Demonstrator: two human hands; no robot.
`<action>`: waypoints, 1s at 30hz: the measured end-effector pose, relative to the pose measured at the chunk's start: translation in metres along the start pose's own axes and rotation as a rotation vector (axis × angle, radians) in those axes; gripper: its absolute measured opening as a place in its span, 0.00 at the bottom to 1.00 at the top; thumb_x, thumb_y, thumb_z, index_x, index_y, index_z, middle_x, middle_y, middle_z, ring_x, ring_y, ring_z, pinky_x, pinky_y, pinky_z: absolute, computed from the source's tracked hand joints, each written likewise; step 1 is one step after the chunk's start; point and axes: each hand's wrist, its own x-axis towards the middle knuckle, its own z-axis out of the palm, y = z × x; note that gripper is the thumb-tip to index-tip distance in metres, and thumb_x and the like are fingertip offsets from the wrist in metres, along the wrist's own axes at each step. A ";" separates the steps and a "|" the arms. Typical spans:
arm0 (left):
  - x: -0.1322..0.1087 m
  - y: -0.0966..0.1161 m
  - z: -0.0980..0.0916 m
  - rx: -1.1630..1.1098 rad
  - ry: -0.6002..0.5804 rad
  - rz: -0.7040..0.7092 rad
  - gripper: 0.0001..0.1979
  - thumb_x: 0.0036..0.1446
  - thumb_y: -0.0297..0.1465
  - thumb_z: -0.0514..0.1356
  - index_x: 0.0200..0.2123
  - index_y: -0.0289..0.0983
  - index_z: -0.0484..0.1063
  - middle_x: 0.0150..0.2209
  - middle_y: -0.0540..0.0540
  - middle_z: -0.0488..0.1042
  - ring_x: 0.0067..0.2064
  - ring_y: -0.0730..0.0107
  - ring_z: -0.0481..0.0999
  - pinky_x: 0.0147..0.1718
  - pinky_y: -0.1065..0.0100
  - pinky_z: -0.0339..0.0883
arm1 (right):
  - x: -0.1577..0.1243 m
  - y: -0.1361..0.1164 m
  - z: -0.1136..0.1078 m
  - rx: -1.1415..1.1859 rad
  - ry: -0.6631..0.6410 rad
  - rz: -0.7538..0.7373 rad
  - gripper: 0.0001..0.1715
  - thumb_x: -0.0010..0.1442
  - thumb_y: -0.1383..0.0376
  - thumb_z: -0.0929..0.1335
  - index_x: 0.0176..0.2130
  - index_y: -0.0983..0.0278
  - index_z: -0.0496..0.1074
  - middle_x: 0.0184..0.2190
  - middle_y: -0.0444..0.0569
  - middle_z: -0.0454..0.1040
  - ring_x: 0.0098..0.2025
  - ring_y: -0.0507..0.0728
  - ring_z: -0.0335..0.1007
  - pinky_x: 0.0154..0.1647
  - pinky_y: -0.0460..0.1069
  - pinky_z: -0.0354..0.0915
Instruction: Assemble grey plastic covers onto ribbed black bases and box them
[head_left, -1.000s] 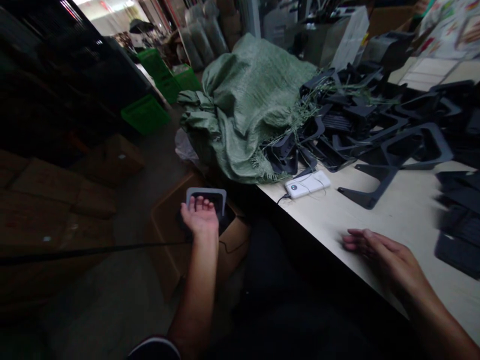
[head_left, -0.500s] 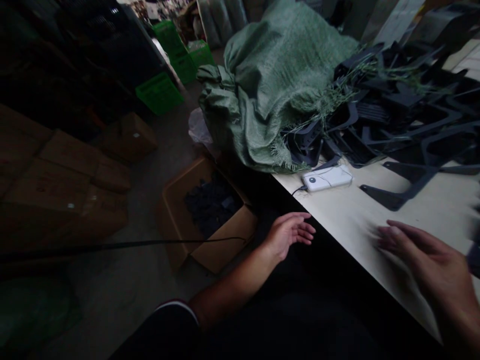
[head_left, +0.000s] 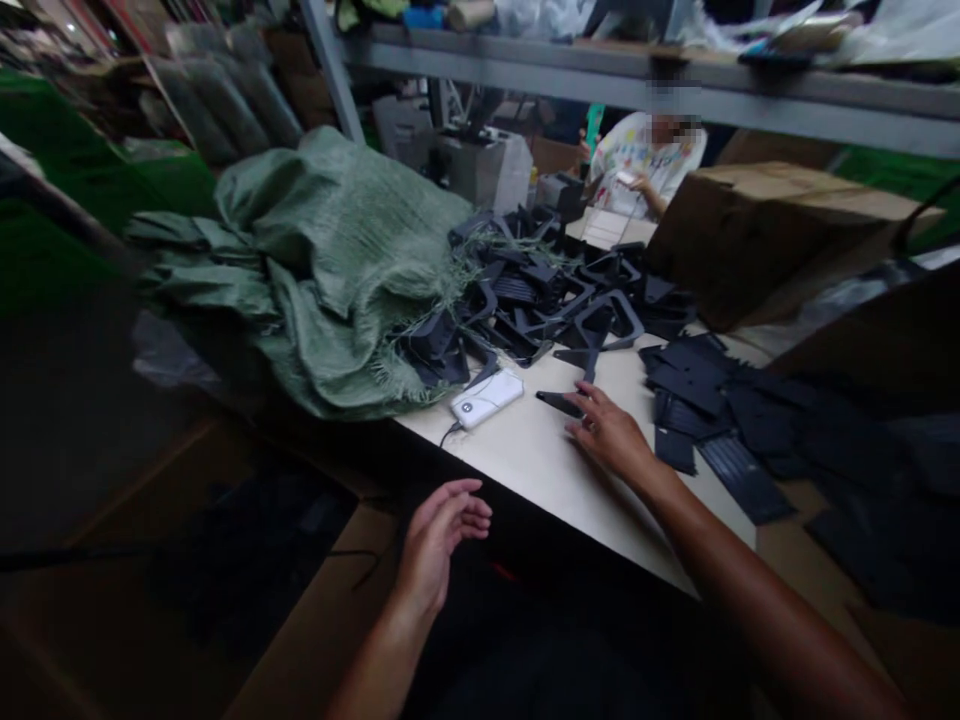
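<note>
Right fingers (head_left: 589, 400): you kept them loosely spread and empty, tips just beside a black plastic bracket (head_left: 559, 403) lying flat (touching or not, you can't tell).
Right hand (head_left: 611, 437): you had it low over a pale table (head_left: 525, 480).
Left fingers (head_left: 469, 510): half open, holding nothing.
Left hand (head_left: 439, 545): it hung above a cardboard carton (head_left: 322, 610).
Around: a white power bank (head_left: 486, 398) lay near the bracket, flat black plastic panels (head_left: 697, 400) to the right, a heap of black plastic frames (head_left: 540, 290) and a green woven sack (head_left: 322, 270) beyond.

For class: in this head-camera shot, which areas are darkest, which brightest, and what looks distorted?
In the head view, the cardboard box lies in deep shadow, the table is brightest, and the wide lens stretches the right arm.
</note>
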 end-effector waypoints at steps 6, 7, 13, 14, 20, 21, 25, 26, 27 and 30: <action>0.003 0.007 0.003 0.229 -0.084 0.059 0.15 0.62 0.40 0.65 0.45 0.36 0.82 0.36 0.39 0.83 0.37 0.59 0.81 0.37 0.64 0.74 | -0.017 -0.007 0.002 -0.027 -0.031 0.011 0.21 0.69 0.68 0.67 0.60 0.61 0.76 0.57 0.55 0.76 0.53 0.62 0.78 0.55 0.54 0.72; 0.006 0.009 0.003 0.277 -0.104 0.074 0.16 0.63 0.41 0.64 0.46 0.36 0.82 0.37 0.39 0.83 0.38 0.58 0.81 0.39 0.63 0.73 | -0.023 -0.009 0.001 -0.025 -0.038 0.006 0.21 0.69 0.68 0.68 0.59 0.61 0.77 0.55 0.54 0.77 0.51 0.62 0.79 0.54 0.53 0.72; 0.018 0.035 0.014 0.550 -0.198 0.167 0.22 0.64 0.48 0.64 0.53 0.40 0.81 0.49 0.39 0.83 0.53 0.51 0.80 0.56 0.59 0.68 | -0.066 -0.037 -0.013 0.060 -0.028 -0.058 0.14 0.71 0.68 0.66 0.51 0.59 0.79 0.50 0.51 0.78 0.46 0.58 0.79 0.52 0.52 0.72; 0.021 0.039 0.018 0.570 -0.219 0.179 0.23 0.64 0.49 0.64 0.54 0.41 0.81 0.51 0.40 0.83 0.55 0.50 0.79 0.59 0.58 0.66 | -0.073 -0.044 -0.016 0.079 -0.030 -0.084 0.14 0.71 0.68 0.66 0.50 0.58 0.79 0.49 0.51 0.78 0.45 0.57 0.79 0.50 0.51 0.72; 0.043 0.027 0.046 0.345 -0.539 -0.118 0.33 0.62 0.56 0.62 0.55 0.35 0.80 0.52 0.36 0.83 0.54 0.46 0.80 0.60 0.51 0.67 | -0.103 -0.085 -0.016 0.110 -0.086 -0.381 0.14 0.67 0.69 0.68 0.50 0.58 0.78 0.46 0.50 0.78 0.43 0.56 0.76 0.45 0.49 0.70; 0.046 0.022 0.052 0.243 -0.575 -0.230 0.36 0.62 0.58 0.60 0.56 0.33 0.79 0.51 0.34 0.83 0.54 0.45 0.81 0.59 0.50 0.68 | -0.107 -0.091 -0.015 0.114 -0.102 -0.437 0.13 0.66 0.68 0.69 0.49 0.58 0.78 0.45 0.50 0.78 0.42 0.56 0.76 0.44 0.49 0.70; 0.049 0.010 0.070 -0.172 -0.559 -0.537 0.40 0.64 0.58 0.57 0.58 0.27 0.75 0.46 0.29 0.84 0.49 0.47 0.84 0.55 0.51 0.71 | -0.112 -0.104 -0.016 0.247 -0.109 -0.567 0.11 0.65 0.65 0.72 0.49 0.58 0.79 0.43 0.48 0.78 0.42 0.56 0.76 0.45 0.49 0.71; 0.048 0.010 0.071 -0.232 -0.523 -0.547 0.37 0.65 0.56 0.58 0.57 0.27 0.76 0.44 0.30 0.84 0.46 0.49 0.84 0.54 0.53 0.73 | -0.109 -0.102 -0.019 0.327 -0.082 -0.567 0.13 0.66 0.64 0.72 0.50 0.57 0.79 0.46 0.49 0.78 0.45 0.56 0.77 0.48 0.49 0.72; 0.046 0.010 0.070 -0.271 -0.486 -0.520 0.34 0.66 0.53 0.59 0.55 0.28 0.77 0.42 0.32 0.84 0.44 0.51 0.84 0.52 0.55 0.73 | -0.105 -0.096 -0.024 0.410 -0.044 -0.553 0.15 0.67 0.62 0.72 0.53 0.57 0.78 0.50 0.50 0.78 0.49 0.56 0.77 0.51 0.49 0.71; 0.040 0.011 0.058 -0.284 -0.438 -0.338 0.25 0.66 0.47 0.61 0.53 0.31 0.78 0.43 0.35 0.84 0.44 0.53 0.84 0.54 0.55 0.72 | -0.078 -0.050 -0.046 0.472 0.110 -0.388 0.21 0.69 0.59 0.71 0.60 0.57 0.75 0.59 0.53 0.74 0.57 0.58 0.74 0.59 0.52 0.70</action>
